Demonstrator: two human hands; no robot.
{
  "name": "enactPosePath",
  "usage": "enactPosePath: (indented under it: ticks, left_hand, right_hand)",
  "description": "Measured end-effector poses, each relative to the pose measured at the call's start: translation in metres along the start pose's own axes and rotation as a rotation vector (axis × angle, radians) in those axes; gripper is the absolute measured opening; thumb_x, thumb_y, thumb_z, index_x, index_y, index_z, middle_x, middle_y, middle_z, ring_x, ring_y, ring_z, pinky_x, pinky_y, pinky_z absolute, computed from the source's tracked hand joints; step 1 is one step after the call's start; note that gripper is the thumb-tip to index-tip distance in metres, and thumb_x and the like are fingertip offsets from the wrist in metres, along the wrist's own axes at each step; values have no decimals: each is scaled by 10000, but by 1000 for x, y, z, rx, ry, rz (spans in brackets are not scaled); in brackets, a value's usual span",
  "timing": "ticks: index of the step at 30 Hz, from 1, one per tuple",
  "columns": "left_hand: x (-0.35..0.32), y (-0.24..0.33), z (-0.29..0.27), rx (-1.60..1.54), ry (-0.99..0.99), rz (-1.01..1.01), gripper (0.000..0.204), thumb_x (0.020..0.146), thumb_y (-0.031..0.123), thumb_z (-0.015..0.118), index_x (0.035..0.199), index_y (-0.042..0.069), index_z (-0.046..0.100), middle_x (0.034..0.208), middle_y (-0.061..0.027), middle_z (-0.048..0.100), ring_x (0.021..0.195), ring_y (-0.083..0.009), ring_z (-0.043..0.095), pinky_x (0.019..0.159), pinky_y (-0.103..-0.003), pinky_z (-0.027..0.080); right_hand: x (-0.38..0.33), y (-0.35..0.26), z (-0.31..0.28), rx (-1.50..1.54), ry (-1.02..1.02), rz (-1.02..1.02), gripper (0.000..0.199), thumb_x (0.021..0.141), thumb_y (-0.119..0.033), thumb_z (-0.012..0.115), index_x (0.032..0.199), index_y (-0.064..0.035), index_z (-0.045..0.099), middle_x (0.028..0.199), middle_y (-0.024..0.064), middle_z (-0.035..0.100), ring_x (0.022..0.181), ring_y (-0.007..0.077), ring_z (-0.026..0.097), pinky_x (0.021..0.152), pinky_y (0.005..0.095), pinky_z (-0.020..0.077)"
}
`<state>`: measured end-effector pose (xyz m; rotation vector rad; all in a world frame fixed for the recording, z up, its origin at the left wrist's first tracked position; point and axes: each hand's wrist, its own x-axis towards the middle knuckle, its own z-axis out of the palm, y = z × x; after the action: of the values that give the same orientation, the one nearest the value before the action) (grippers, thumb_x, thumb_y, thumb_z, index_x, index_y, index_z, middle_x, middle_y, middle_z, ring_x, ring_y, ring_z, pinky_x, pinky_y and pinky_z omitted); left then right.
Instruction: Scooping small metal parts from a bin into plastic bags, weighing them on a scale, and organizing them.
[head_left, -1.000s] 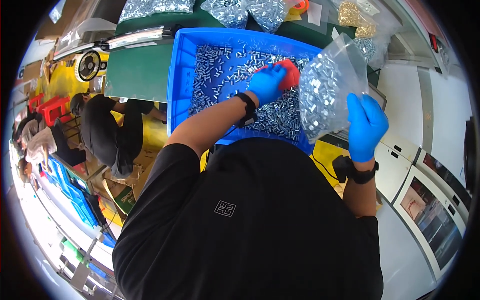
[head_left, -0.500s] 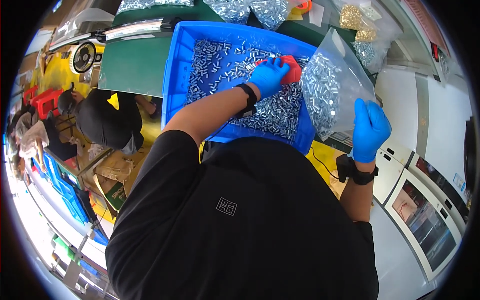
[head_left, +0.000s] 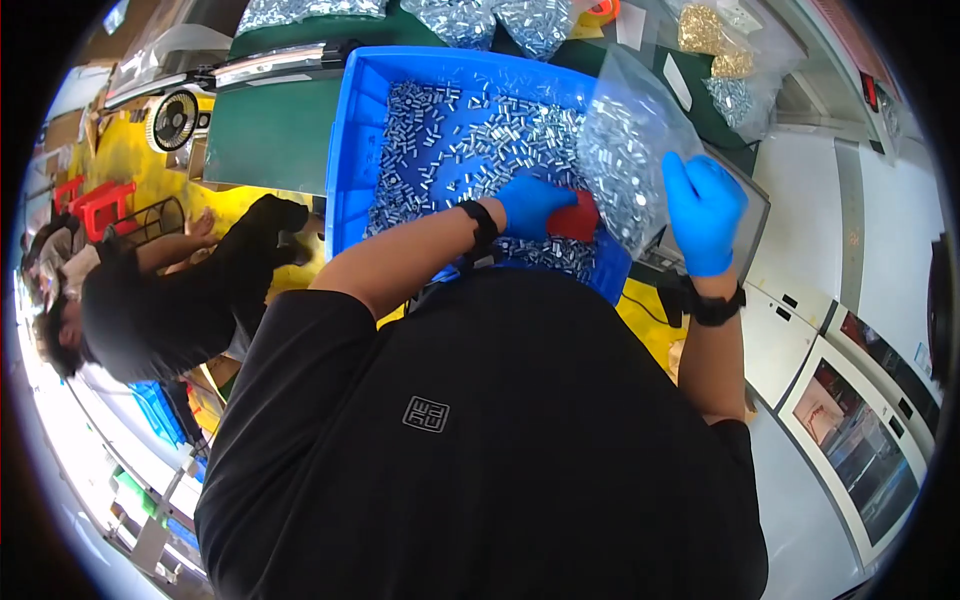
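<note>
My left hand, in a blue glove, is closed around a red scoop low in the blue bin, at its near right side. Small silvery metal cylinders lie loose over the bin floor. In its blue glove, my right hand is closed on the edge of a clear plastic bag partly filled with the same kind of pieces. The bag leans over the bin's right wall, close to the scoop. What the scoop holds is hidden.
Behind the bin stand filled clear bags on the green table. More bags, one with gold-coloured pieces, lie at the back right. A small fan is at the left, and a person in black bends down there.
My left hand and the scoop have moved toward me, from the bin's far right part to its near side. My right hand has shifted left and slightly away with the bag. The person at left has moved.
</note>
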<state>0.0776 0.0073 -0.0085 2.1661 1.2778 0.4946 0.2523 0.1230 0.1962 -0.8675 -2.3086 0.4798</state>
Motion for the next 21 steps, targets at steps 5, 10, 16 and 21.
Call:
enactPosePath:
  ticks: [5,10,16,21]
  left_hand:
    - [-22,-11,1,-183,-203,-240,724,669,373,744,1320,148,520,1012,-177,690,929,-383,665,800,-457,534]
    - [-28,-22,0,-538,-376,-352,742,628,339,774,1311,134,567,1067,-192,677,929,-324,677,816,-426,532]
    - [-35,-68,7,-897,-618,-593,690,709,334,748,1312,49,572,1203,-60,623,1104,-176,546,965,-337,414]
    - [-56,-87,2,-1070,-550,-805,696,811,326,661,1420,44,478,1310,-101,589,1165,-176,543,1013,-313,410]
  right_hand:
    - [-12,23,29,29,-39,-136,313,825,-41,720,614,-15,490,586,119,459,496,298,412,487,365,343]
    - [-54,47,54,-88,-93,-167,256,840,-85,718,641,-53,561,604,126,506,521,312,523,499,399,416]
    - [-101,52,57,-88,-256,-93,253,872,-186,681,681,-60,573,645,129,524,628,325,558,582,433,443]
    - [-114,41,56,-62,-242,4,166,882,-176,662,776,-55,621,716,129,557,694,327,569,635,428,457]
